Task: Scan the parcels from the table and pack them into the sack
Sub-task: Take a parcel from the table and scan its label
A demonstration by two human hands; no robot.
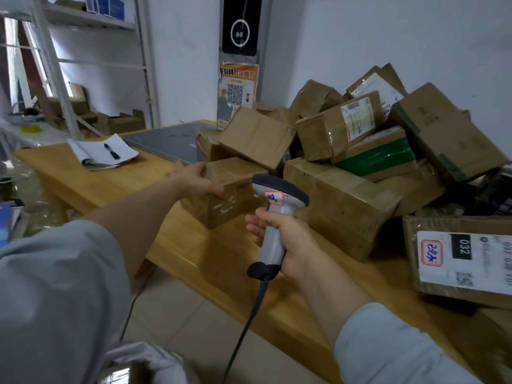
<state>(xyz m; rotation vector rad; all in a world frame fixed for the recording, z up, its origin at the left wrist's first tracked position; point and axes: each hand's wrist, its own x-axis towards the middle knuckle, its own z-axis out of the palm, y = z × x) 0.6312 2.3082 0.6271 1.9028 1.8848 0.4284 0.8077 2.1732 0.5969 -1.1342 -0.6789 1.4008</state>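
Note:
A small brown cardboard parcel (231, 189) sits near the front edge of the wooden table (116, 178). My left hand (198, 178) grips its left top corner, fingers curled over the edge. My right hand (288, 239) holds a grey corded barcode scanner (274, 217) by its handle, head pointing at the parcel. Behind lies a heap of several taped cardboard parcels (360, 139). A parcel with a white "032" label (460, 259) lies at the right. At the bottom edge a white sack (144, 361) is partly in view.
An open notebook with a pen (104, 153) and a grey flat panel (171, 142) lie on the table's far left. A metal shelf rack (55, 79) stands at the back left. A QR-code poster (238, 87) hangs on the wall. Tiled floor lies below.

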